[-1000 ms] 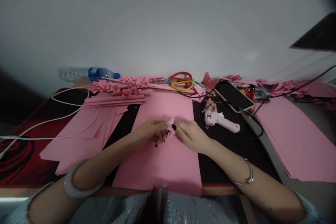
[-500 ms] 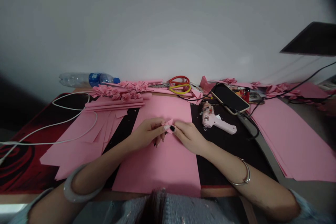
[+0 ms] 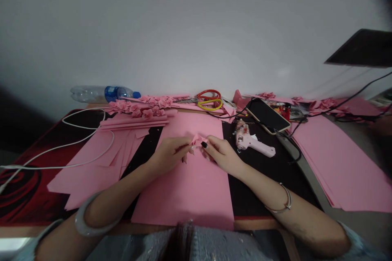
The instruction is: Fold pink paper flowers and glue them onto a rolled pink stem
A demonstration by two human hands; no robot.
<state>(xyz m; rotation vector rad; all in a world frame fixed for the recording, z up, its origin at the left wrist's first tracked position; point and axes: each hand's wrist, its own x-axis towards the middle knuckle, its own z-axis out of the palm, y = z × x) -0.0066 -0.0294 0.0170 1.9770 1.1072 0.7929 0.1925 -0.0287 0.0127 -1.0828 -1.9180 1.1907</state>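
A small folded pink paper piece (image 3: 199,140) is held up between both hands, over a large pink sheet (image 3: 186,195) lying on the dark table mat. From the left, my left hand (image 3: 171,153) pinches its edge between thumb and fingers. My right hand (image 3: 222,154) grips the other side, its dark-nailed thumb against the paper. Part of the fingers on both hands is hidden behind the thumbs and the paper. A pale pink glue gun (image 3: 255,144) lies just right of my right hand.
Pink paper flowers (image 3: 139,107), scissors with red and yellow handles (image 3: 210,105) and a plastic bottle (image 3: 92,94) lie along the wall. A phone (image 3: 269,115) and black cables sit right. Pink sheets (image 3: 346,163) are stacked far right, others (image 3: 88,171) left, under a white cable (image 3: 45,167).
The hands have moved slightly apart, and the small paper piece now shows more openly between them, with its folds standing up.
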